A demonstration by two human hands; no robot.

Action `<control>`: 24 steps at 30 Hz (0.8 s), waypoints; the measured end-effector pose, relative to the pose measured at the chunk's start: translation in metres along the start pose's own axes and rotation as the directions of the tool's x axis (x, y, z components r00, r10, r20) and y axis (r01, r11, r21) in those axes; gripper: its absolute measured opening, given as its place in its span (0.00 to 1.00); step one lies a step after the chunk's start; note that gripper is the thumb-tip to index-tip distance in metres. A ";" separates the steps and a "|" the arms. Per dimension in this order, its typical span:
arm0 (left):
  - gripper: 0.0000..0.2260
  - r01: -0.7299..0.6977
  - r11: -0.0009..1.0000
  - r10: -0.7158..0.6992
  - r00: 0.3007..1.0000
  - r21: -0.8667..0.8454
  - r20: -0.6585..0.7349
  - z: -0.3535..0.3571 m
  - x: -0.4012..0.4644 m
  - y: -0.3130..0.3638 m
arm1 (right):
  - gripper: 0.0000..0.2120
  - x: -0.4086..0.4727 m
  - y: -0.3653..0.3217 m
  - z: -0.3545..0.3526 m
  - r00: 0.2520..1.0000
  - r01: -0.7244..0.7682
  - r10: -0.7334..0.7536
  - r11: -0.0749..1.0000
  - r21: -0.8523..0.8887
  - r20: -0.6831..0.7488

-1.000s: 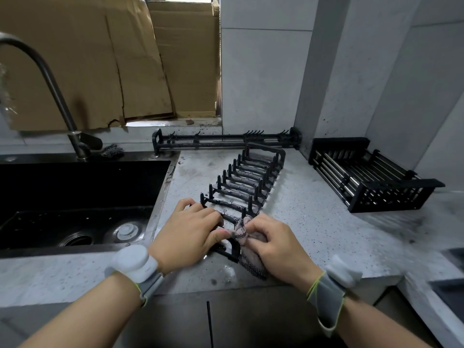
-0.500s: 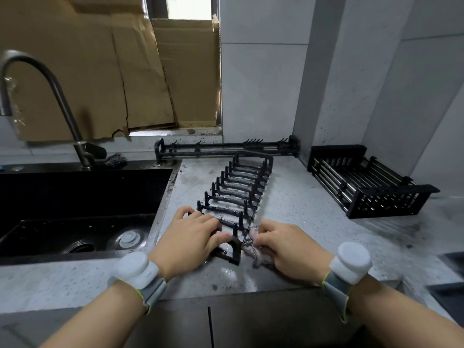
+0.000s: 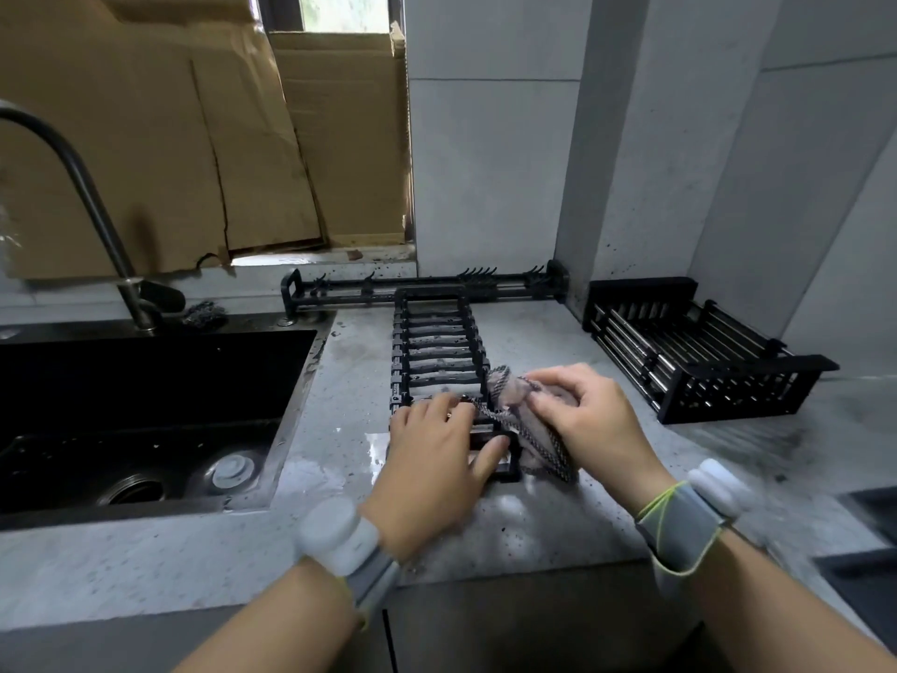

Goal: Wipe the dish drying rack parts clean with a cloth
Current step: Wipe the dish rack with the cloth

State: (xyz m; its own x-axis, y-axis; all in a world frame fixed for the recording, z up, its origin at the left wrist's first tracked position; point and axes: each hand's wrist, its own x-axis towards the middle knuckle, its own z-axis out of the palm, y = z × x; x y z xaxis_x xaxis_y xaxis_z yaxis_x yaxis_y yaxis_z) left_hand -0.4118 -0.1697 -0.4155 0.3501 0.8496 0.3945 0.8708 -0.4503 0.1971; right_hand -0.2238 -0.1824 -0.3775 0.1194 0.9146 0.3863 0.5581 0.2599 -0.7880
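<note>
We have the plate rack (image 3: 437,352) lying flat on the bench (image 3: 340,395), running from near its front edge back toward the wall, so its bars sit steady for wiping. Our left hand (image 3: 439,449) lies palm down on the rack's near end, its fingers (image 3: 454,405) gently spread over the bars and the thumb along the end frame; we judge it is pinning the rack so it does not slide. Our right hand (image 3: 589,420) comes in from the right, knuckles up, its fingers (image 3: 548,381) curled and pinching the bunched cloth (image 3: 522,410) against the rack's right rail near that end. The basket (image 3: 699,352) sits well apart toward the bench's right side, and the long rail (image 3: 427,286) lies along the back edge, both seemingly waiting their turn.
</note>
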 end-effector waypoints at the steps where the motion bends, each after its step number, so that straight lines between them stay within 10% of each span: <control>1: 0.26 -0.076 0.993 0.070 0.995 -0.086 -0.073 -0.003 -0.006 -0.009 | 0.08 0.002 0.001 -0.004 0.999 -0.009 0.010 1.000 0.020 -0.037; 7: 0.20 -0.189 0.961 0.163 0.977 -0.200 -0.140 -0.009 -0.019 -0.084 | 0.05 -0.002 -0.001 -0.002 1.000 -0.015 0.018 0.988 0.155 -0.018; 13: 0.21 -0.096 0.907 0.077 0.995 -0.411 -0.062 0.001 -0.021 -0.088 | 0.07 -0.021 0.009 0.038 0.889 0.454 -0.430 0.782 -0.428 0.157; 24: 0.28 -0.035 0.906 0.007 0.998 -0.422 -0.068 0.007 -0.020 -0.075 | 0.08 -0.037 -0.013 0.084 0.829 0.544 -0.542 0.724 -0.423 0.137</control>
State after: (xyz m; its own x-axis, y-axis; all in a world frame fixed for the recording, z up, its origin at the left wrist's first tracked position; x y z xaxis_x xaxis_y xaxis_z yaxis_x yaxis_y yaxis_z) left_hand -0.4814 -0.1509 -0.4443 0.3316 0.8261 0.4557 0.6314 -0.5532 0.5434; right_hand -0.3047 -0.1937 -0.4221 -0.3163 0.6595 0.6819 0.8169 0.5548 -0.1576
